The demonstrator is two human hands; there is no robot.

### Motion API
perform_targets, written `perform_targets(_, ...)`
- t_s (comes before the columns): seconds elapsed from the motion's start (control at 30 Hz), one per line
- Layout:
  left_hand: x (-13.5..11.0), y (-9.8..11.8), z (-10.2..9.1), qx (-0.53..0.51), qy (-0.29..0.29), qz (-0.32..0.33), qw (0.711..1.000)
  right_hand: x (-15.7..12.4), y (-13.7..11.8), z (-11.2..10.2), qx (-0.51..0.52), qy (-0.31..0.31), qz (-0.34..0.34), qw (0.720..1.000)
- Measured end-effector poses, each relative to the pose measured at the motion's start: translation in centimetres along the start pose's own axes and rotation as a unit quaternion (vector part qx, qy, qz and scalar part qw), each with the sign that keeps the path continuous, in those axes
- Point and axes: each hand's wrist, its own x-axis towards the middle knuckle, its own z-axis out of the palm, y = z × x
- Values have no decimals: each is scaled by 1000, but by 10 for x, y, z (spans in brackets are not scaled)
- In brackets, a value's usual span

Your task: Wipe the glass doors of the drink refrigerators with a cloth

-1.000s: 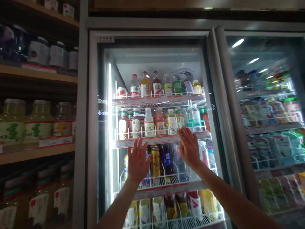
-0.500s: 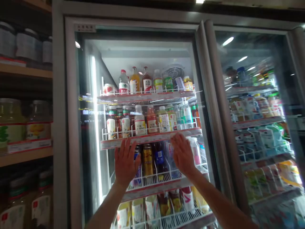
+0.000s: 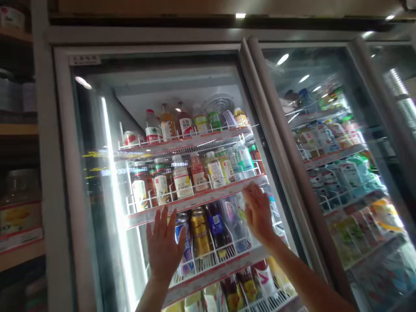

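My left hand is raised with its fingers spread, in front of the glass door of a drinks cooler. It is nearest to a blue-and-white can and a gold can behind the glass. My right hand is also raised and open, near a blue-labelled bottle and the door's right frame. Both palms face the glass, but I cannot tell whether they touch it. Neither hand holds anything. Rows of bottles stand on white wire-fronted shelves inside.
To the right stands a second glass cooler door, with packaged drinks behind it. Wooden shelves holding jars run along the far left. A grey metal frame tops the coolers, and a fan unit sits high inside.
The cooler has shifted left in view and now appears tilted, and the wooden shelves have mostly left the picture. Both hands remain open in front of the door.
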Motion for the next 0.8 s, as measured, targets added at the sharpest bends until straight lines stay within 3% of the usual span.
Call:
perform_targets(0.07, 0, 0, 0, 1, 1, 5, 1000, 5, 4, 2, -18, 65, 68, 995)
perform_targets(0.13, 0, 1, -1, 2, 1, 5, 1000, 7, -5, 6, -9, 67, 62, 996)
perform_targets(0.23, 0, 1, 0, 3, 1, -1, 1000, 10, -27, 9, 32, -51, -88, 994)
perform_targets(0.3, -1, 1, 0, 5, 1, -4, 1000, 18, -27, 9, 40, -84, -148, 985)
perform_targets(0.33, -1, 2, 0, 7, 1, -4, 1000, 24, -23, 10, 36, -66, -133, 988)
perform_targets(0.43, -1, 2, -1, 14, -1, -1, 1000, 41, -9, 14, 15, 59, 9, 998)
perform_targets(0.5, -1, 2, -1, 20, -3, 2, 1000, 44, -12, 18, 13, 78, 27, 996)
perform_targets(0.6, -1, 2, -2, 21, -10, -2, 1000, 41, -23, 20, 30, -17, -113, 993)
perform_targets(0.67, -2, 2, -2, 16, -12, -8, 1000, 46, -17, 19, 23, -42, -146, 988)
perform_targets(0.8, -2, 3, -1, 3, -10, -11, 1000, 78, 20, 18, -37, 69, 51, 996)
